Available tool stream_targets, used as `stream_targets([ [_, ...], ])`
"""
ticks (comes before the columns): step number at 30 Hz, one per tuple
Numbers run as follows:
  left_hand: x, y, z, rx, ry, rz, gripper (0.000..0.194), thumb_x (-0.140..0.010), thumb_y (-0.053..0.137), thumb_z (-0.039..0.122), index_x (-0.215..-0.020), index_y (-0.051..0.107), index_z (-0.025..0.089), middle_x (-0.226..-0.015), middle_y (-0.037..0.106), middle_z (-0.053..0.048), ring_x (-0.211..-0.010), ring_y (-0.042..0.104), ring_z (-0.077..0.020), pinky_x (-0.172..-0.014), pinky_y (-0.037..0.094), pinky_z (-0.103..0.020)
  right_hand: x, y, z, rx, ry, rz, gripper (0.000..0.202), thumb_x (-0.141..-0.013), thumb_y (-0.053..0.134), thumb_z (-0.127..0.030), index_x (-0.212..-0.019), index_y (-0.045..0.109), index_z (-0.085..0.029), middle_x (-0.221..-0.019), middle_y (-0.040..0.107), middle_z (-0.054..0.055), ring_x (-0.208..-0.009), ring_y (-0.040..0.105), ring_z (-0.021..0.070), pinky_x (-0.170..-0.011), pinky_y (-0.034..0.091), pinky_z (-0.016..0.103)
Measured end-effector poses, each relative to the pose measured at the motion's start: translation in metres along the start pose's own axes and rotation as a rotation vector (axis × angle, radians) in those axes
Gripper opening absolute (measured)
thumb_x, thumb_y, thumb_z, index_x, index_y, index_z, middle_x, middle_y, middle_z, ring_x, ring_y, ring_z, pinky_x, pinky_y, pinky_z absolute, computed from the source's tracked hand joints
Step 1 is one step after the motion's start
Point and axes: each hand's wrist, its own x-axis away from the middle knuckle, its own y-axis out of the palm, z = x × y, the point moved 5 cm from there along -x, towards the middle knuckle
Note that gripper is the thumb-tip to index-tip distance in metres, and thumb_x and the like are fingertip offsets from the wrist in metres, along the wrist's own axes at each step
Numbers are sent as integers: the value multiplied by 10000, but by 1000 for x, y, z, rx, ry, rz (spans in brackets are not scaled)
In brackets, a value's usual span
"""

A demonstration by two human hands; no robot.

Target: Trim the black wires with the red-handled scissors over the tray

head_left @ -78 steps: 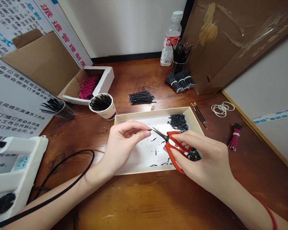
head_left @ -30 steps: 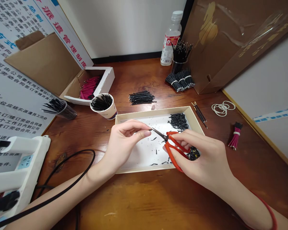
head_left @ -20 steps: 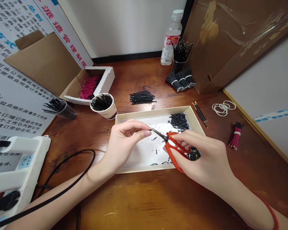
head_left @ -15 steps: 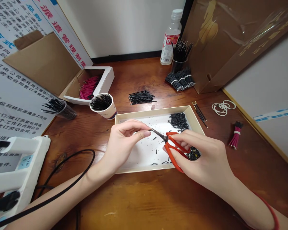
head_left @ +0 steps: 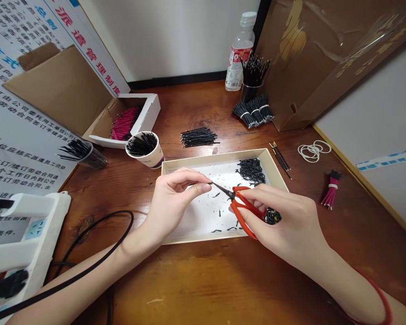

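My left hand (head_left: pixel 176 203) pinches a thin black wire (head_left: pixel 210 183) between thumb and forefinger; most of it is hidden by the fingers. My right hand (head_left: pixel 284 221) grips scissors (head_left: pixel 232 196) with red handles, fingers through the loops. Their narrow blades point left, and the tips meet the wire's end at my left fingertips. Both hands are above a shallow cream tray (head_left: pixel 216 159) with a white bottom. Inside it are a pile of short black offcuts (head_left: pixel 252 170) and scattered bits. A second dark pile with yellow specks (head_left: pixel 273 216) is partly behind my right hand.
Black wires (head_left: pixel 199 136) lie behind the tray. A paper cup (head_left: pixel 152 158) and a clear cup (head_left: pixel 94 158) hold more. Around them are a box of pink wires (head_left: pixel 149 115), tied black bundles (head_left: pixel 253 112), a bottle (head_left: pixel 235 72), rubber bands (head_left: pixel 313 152), a pink bundle (head_left: pixel 330 192) and a power strip (head_left: pixel 59 212).
The scissors' handles have drawn slightly closer together and the blades look more closed at the wire's end. Both hands stay in nearly the same place.
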Motion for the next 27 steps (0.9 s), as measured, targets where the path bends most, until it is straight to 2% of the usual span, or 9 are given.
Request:
stream_targets([
  [9,1,0,0,31,16,-14,175,-685,779,51,-675,778,226,-713,727,47,-693,638,-55,-643,504,-115,1,0,3,-5,47,13,52,-785,655,-119,-765,630,-161,-608,569,-29,-503,433,75,-465,392,220],
  [27,0,0,2,7,28,-18,182,-679,779,46,-681,785,227,-713,725,39,-690,626,-62,-642,499,-127,0,2,1,-23,21,-13,57,-809,638,-110,-775,653,-153,-585,549,-33,-505,434,77,-474,394,222],
])
